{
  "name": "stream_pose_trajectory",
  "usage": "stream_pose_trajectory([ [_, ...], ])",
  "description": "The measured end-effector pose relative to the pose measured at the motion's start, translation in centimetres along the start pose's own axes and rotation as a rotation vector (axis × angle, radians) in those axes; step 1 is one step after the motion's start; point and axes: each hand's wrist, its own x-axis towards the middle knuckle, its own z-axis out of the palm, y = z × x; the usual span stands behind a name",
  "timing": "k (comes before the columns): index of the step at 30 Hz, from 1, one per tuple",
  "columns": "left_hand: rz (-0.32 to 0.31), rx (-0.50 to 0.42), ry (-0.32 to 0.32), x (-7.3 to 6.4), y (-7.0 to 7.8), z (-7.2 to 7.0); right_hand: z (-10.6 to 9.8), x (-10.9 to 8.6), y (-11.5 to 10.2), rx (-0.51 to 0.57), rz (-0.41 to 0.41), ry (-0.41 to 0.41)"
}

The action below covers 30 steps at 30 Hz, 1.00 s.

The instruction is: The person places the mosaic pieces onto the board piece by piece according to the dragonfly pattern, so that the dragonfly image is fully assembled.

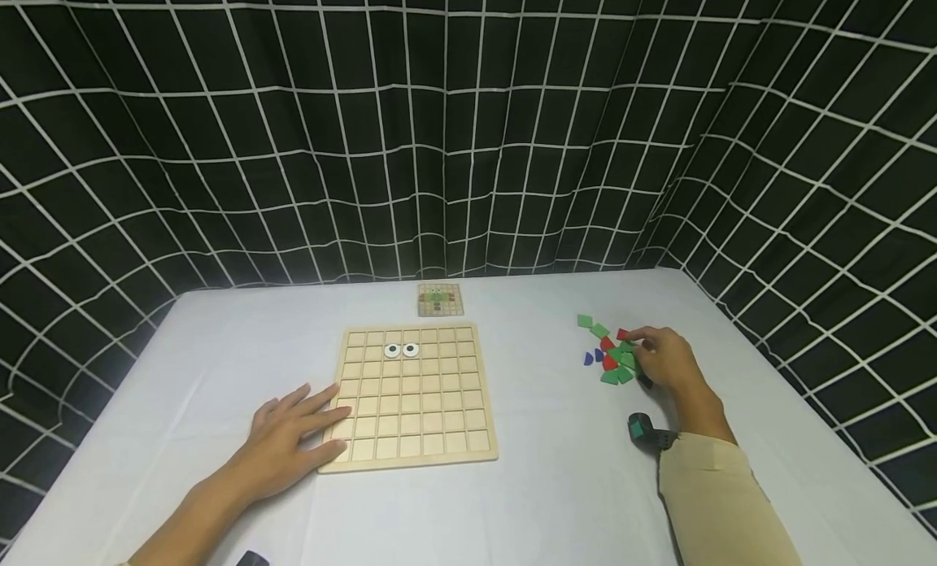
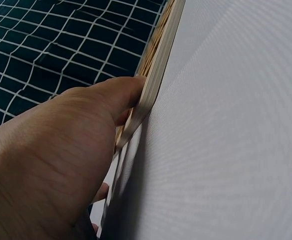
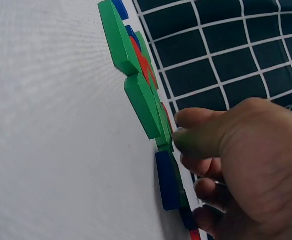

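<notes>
A square wooden grid board (image 1: 410,404) lies on the white table, with two round eye pieces (image 1: 393,350) side by side in its second row. My left hand (image 1: 289,440) rests spread at the board's left edge, fingertips and thumb over the rim. To the right, my right hand (image 1: 666,361) reaches over a loose cluster of flat pieces. Its thumb and index finger are close to the green pieces (image 3: 142,106) and a red piece (image 1: 623,335). No piece shows clearly between them. A dark blue piece (image 3: 167,180) lies below the thumb in the right wrist view.
Behind the board lies a small picture card (image 1: 440,309) showing a patterned grid. Blue half-round pieces (image 1: 589,359) sit at the cluster's left side. A black curtain with white grid lines (image 1: 366,143) stands behind the table (image 1: 527,501).
</notes>
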Motion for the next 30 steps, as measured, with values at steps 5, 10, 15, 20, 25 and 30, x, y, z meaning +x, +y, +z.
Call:
stream_pose_trajectory([
  [5, 0.004, 0.0, 0.001, 0.1, 0.0, -0.1, 0.0, 0.1, 0.2, -0.02, 0.014, -0.015],
  [10, 0.003, -0.006, 0.006, 0.1, 0.0, -0.1, -0.2, 0.1, 0.3, -0.021, 0.028, -0.035],
  [15, 0.0, 0.003, 0.001, -0.1, 0.0, -0.1, -0.4, 0.1, 0.5, -0.015, 0.033, -0.053],
  [20, 0.006, 0.015, 0.013, -0.1, -0.1, -0.3, -0.5, 0.3, 0.3, -0.002, 0.038, -0.073],
  [25, 0.004, -0.005, 0.008, 0.0, -0.1, -0.1, -0.8, 0.4, 0.3, -0.027, 0.058, -0.091],
  [30, 0.005, -0.011, 0.008, -0.1, -0.1, 0.0, -1.1, 0.3, 0.4, -0.034, 0.062, -0.128],
])
